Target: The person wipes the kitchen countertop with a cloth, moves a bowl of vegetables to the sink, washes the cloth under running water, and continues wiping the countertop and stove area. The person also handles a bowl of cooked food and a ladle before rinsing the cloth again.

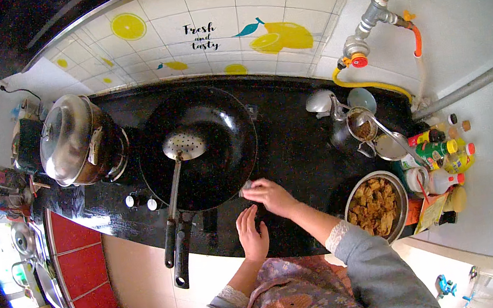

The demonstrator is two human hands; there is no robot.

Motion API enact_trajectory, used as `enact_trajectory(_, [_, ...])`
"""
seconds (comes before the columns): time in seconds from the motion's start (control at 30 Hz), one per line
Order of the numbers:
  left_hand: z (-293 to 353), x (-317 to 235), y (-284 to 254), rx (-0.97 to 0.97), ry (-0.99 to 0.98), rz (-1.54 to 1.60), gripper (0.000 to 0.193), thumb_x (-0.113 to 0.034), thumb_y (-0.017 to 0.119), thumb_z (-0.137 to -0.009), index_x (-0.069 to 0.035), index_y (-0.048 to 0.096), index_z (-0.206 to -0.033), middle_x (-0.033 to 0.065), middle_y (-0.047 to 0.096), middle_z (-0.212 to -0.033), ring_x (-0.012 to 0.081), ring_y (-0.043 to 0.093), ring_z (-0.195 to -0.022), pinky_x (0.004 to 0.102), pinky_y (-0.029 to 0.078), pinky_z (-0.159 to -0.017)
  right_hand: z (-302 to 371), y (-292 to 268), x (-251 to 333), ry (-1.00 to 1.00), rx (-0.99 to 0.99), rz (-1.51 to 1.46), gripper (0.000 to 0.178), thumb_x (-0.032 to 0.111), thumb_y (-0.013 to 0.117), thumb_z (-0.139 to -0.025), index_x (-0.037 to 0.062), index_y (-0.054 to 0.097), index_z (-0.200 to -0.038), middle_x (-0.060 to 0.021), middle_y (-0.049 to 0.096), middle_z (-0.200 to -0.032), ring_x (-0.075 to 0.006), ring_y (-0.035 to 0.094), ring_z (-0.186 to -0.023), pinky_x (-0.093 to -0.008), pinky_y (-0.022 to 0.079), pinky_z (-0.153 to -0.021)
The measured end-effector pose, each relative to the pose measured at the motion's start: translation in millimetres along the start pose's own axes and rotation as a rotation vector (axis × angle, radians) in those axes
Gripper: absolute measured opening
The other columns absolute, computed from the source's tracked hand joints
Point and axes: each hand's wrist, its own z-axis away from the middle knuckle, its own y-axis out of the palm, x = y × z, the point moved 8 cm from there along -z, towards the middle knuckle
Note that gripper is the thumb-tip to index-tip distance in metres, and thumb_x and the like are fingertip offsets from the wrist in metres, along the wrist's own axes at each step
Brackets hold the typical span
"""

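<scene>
A black wok (230, 150) sits on the dark counter, its long handle toward me. A perforated skimmer (184, 145) lies across it, bowl inside and handle beside the wok's handle. My right hand (272, 196) is at the wok's near right rim, fingers closed at a small greyish piece (246, 188); whether this is a loose thing or part of the stove I cannot tell. Just below it, my left hand (252, 235) is held over the counter's front edge, fingers stretched out and holding nothing. To the right stands a metal bowl (402, 208) of browned food pieces (378, 202).
A lidded metal pot (70, 140) stands on the left, near two white-faced stove knobs (141, 202). Ladles (320, 102) and small bowls (389, 146) cluster at the back right, beside several sauce bottles (439, 149). A yellow gas hose (368, 83) runs along the wall.
</scene>
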Motion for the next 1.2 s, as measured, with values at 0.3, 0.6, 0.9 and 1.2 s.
enact_trajectory(0.3, [27.1,21.8,-21.5,0.057,0.062,0.009,0.048,-0.003,0.062,-0.078,-0.005,0.054,-0.125,0.0171,0.054,-0.124,0.0372,0.047,-0.119,0.0459,0.038,-0.103,50.3,-52.1,25.9,0.306,-0.278,0.014,0.037,-0.008,0.059,-0.076,0.0138,0.072,-0.103,-0.0042,0.068,-0.11,-0.0274,0.059,-0.098,-0.0366,0.05,-0.089])
enact_trajectory(0.6, [36.5,20.4,-28.4,0.159,0.112,0.032,0.044,-0.003,0.059,-0.081,-0.005,0.054,-0.125,0.015,0.055,-0.121,0.0359,0.048,-0.119,0.0456,0.038,-0.103,135.8,-87.0,-25.1,0.833,-0.489,0.431,0.045,-0.012,0.057,-0.074,0.0096,0.068,-0.113,-0.0119,0.059,-0.111,-0.0315,0.055,-0.102,-0.0392,0.047,-0.092])
enact_trajectory(0.9, [49.0,11.0,-26.5,0.307,0.126,0.169,0.042,-0.004,0.06,-0.083,-0.006,0.055,-0.124,0.0155,0.058,-0.119,0.036,0.052,-0.113,0.0455,0.044,-0.096,113.6,-30.7,19.6,0.712,-0.505,0.035,0.038,-0.006,0.059,-0.079,0.0133,0.07,-0.111,-0.0112,0.063,-0.098,-0.0296,0.061,-0.091,-0.035,0.051,-0.081])
enact_trajectory(1.2, [125.5,37.8,39.9,0.959,-0.274,0.689,0.036,-0.025,0.057,-0.095,-0.006,0.058,-0.126,0.0098,0.066,-0.114,0.0161,0.063,-0.102,0.0314,0.055,-0.078,79.5,-75.5,-59.4,0.636,-0.578,0.241,0.035,-0.005,0.056,-0.082,0.0123,0.069,-0.109,-0.0117,0.063,-0.103,-0.031,0.059,-0.097,-0.0384,0.05,-0.083])
